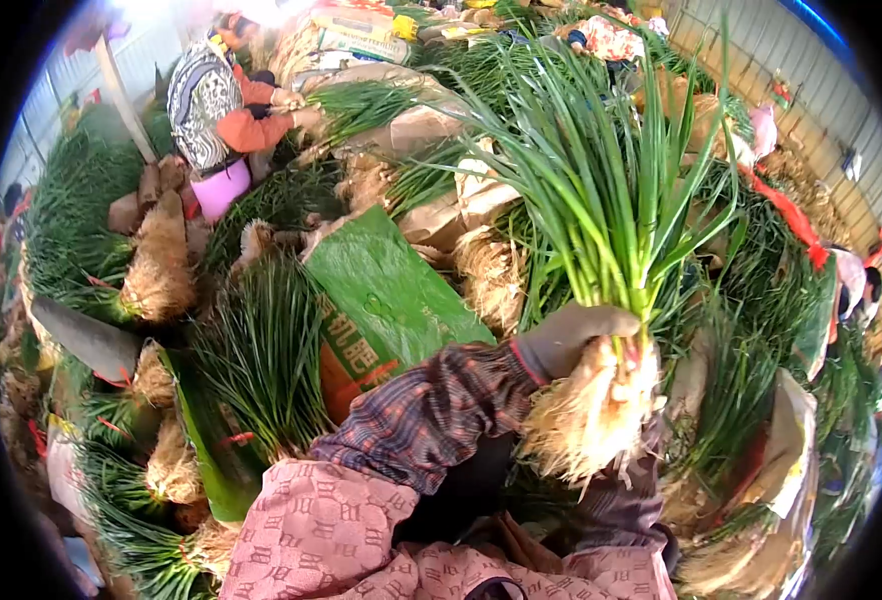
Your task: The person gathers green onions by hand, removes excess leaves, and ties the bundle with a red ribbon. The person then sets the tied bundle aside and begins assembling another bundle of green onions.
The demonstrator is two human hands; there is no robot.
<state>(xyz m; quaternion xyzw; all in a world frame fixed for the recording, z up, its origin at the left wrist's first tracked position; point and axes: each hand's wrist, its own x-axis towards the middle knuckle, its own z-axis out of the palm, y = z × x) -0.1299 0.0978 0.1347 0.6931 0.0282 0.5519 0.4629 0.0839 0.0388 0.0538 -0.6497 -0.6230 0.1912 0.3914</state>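
Note:
My left hand (pixel 573 342), in a grey glove, is closed around a bunch of scallion-like plants (pixel 611 215) just above the roots. The long green leaves fan upward, and the thick pale roots (pixel 586 410) hang below the hand. My right sleeve (pixel 621 500) comes up from below toward the roots; the right hand itself is hidden behind them and its fingers do not show. Left of my forearm, a bunch of similar plants (pixel 261 350) stands beside a green printed sack (pixel 396 285).
At upper left another person (pixel 206 110) in a patterned vest handles green plants (pixel 361 105). Several rooted bundles (pixel 161 265) are heaped at left. More plants (pixel 736 380) and a pale sack (pixel 791 440) lie at right. A red strip (pixel 791 215) runs along the right side.

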